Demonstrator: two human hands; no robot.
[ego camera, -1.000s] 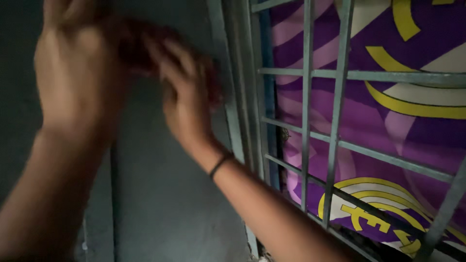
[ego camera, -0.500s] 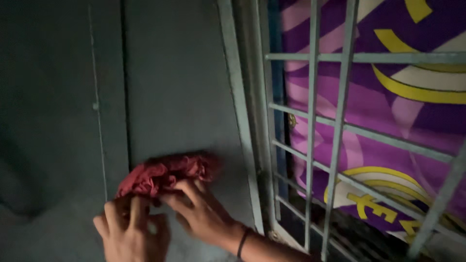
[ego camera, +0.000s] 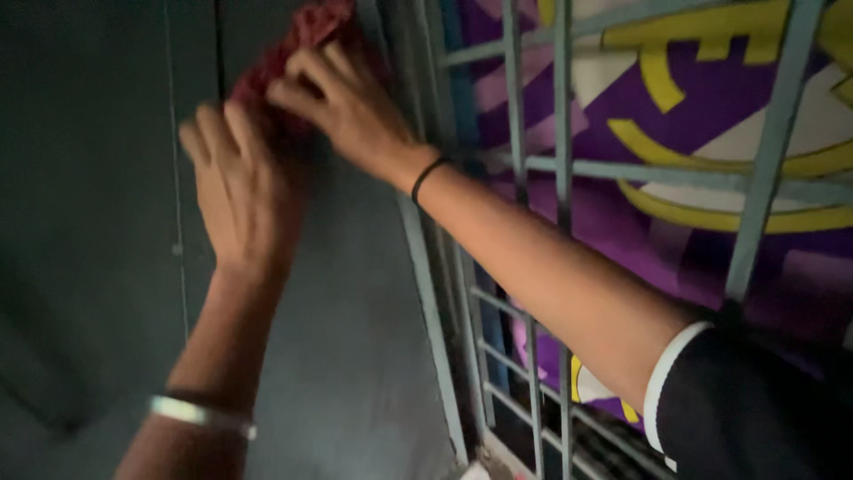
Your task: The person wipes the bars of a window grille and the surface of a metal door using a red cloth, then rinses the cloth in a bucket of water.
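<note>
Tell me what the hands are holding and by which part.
Both hands press a crumpled red cloth flat against the grey wall. The right hand covers its right side, the left hand its lower left edge; neither grips it.

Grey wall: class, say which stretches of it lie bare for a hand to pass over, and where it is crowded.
Bare: the grey wall below both hands, between the thin vertical seam and the window frame; also the dark stretch left of that seam. Crowded: the top, where the left hand and right hand press a red cloth beside the window grille.
</note>
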